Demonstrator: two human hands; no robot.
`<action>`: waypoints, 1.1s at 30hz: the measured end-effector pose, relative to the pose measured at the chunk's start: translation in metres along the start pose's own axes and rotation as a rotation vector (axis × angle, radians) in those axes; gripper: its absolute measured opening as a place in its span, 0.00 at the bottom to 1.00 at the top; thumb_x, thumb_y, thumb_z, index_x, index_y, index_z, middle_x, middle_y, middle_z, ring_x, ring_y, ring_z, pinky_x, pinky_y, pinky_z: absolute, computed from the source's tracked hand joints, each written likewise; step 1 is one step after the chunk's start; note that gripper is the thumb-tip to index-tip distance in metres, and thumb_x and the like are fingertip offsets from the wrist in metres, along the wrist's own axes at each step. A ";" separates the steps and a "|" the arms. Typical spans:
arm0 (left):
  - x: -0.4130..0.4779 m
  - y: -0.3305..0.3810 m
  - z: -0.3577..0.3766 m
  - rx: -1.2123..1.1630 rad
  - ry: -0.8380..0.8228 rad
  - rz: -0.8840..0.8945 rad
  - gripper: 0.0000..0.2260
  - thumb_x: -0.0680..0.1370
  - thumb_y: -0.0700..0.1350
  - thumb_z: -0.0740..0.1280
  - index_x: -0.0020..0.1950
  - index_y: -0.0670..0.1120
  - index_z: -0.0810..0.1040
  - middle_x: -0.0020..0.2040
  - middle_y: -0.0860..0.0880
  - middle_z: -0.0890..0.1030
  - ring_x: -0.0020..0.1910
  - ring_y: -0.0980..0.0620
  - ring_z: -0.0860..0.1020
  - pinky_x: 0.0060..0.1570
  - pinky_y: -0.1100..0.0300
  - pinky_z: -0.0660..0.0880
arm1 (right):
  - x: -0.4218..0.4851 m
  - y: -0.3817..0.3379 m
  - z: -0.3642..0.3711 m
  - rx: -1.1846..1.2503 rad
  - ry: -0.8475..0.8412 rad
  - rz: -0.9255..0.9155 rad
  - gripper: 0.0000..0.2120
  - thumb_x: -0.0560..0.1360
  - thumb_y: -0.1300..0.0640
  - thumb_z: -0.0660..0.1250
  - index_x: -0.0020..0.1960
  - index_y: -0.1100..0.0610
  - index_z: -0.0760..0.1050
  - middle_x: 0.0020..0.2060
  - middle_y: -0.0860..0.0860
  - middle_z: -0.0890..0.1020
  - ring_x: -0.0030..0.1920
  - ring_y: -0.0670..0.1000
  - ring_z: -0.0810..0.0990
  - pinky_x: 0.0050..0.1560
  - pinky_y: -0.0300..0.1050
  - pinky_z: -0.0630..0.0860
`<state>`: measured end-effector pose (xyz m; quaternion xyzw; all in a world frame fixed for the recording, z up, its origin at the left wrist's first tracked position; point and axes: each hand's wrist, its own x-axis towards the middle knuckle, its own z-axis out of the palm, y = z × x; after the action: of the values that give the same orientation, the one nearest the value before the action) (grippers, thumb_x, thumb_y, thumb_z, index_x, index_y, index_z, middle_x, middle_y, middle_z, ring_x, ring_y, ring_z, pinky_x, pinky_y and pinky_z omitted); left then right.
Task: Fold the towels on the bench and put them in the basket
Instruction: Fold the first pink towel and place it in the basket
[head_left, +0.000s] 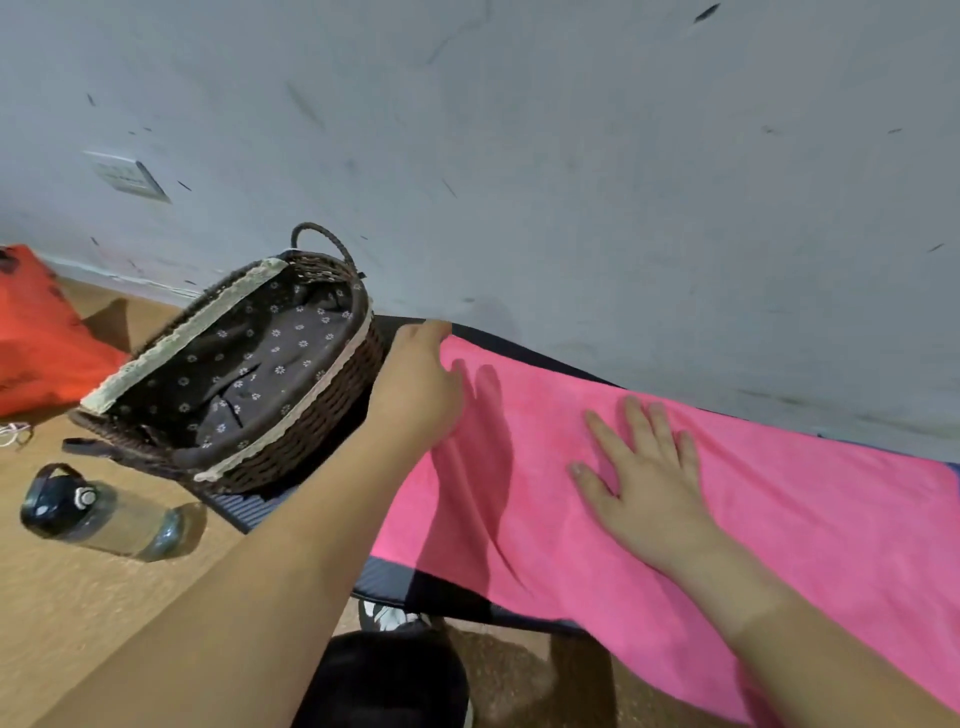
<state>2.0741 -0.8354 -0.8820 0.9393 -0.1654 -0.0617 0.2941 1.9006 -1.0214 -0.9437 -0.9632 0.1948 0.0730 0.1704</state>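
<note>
The right hand (639, 467) lies flat on the towel (805, 519), palm down, fingers straight and spread, holding nothing. The left hand (415, 384) reaches to the towel's left edge, its back to the camera and its fingertips up at the far left corner. The fingers are hidden behind the hand, so I cannot tell whether they pinch the cloth or only touch it. Both forearms are bare.

The towel is pink and lies spread along the bench (270, 514), one layer as far as can be seen, with its near edge hanging over the front of the bench. The bench top is dark and ribbed and shows at the left end and along the far edge by the wall (571, 156).

The basket (332, 405) stands on the left end of the bench, just beside the left hand. It is dark brown wicker with a pale lace rim, a dark flowered lining and a loop handle at each end.

On the floor (78, 613) left of the bench a clear bottle (104, 514) with a black cap lies on its side. Farther left lies something orange (41, 338). A shoe (389, 616) shows under the bench's front edge.
</note>
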 end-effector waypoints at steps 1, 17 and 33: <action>-0.012 -0.010 0.005 0.058 -0.065 -0.002 0.18 0.79 0.42 0.65 0.69 0.44 0.75 0.68 0.45 0.73 0.64 0.43 0.77 0.63 0.54 0.72 | -0.002 -0.004 0.000 -0.015 -0.004 -0.018 0.37 0.75 0.29 0.40 0.83 0.38 0.48 0.84 0.51 0.41 0.82 0.55 0.35 0.79 0.61 0.35; -0.086 -0.109 0.018 0.522 -0.248 0.268 0.39 0.78 0.70 0.36 0.85 0.50 0.43 0.85 0.47 0.42 0.82 0.48 0.36 0.81 0.46 0.38 | -0.011 -0.022 0.013 -0.058 -0.096 -0.116 0.36 0.77 0.26 0.42 0.82 0.36 0.42 0.83 0.50 0.36 0.81 0.56 0.32 0.79 0.64 0.33; -0.085 -0.042 0.041 0.651 -0.273 0.307 0.38 0.76 0.71 0.36 0.84 0.56 0.49 0.85 0.44 0.43 0.83 0.38 0.41 0.79 0.35 0.43 | -0.056 0.035 -0.015 0.089 -0.131 0.035 0.33 0.80 0.30 0.46 0.82 0.36 0.40 0.82 0.46 0.34 0.80 0.53 0.29 0.78 0.65 0.33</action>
<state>1.9972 -0.7959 -0.9382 0.9311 -0.3525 -0.0856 -0.0383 1.8367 -1.0373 -0.9286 -0.9442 0.2031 0.1299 0.2243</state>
